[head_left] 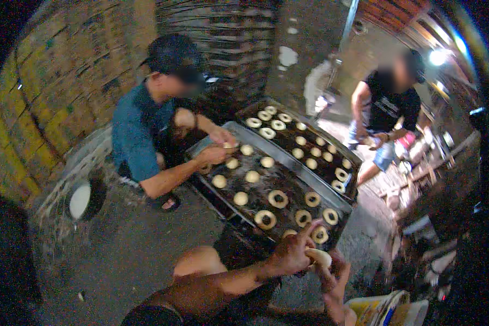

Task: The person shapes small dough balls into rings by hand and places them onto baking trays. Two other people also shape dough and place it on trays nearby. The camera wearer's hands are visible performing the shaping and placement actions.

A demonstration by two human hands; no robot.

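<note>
A piece of pale dough [320,257] is held up between my two hands, over the near right corner of a large dark baking tray [266,156]. My left hand [291,254] pinches the dough from the left, with a finger or two stretched out past it. On the dough's right side, my right hand [336,274] has its fingers wrapped around it; part of the grip is hidden. Just beyond my hands lie dough rings, the nearest one [320,234] almost touching my left fingers. Farther left on the tray sit several round dough balls [240,198].
Across the tray at left, a person in a blue shirt [138,136] works dough [229,145] with both hands. A second tray [323,130] with rings and balls stands behind. Another person in black [391,103] sits far right. Yellow-and-white packaging [383,309] lies by my right arm.
</note>
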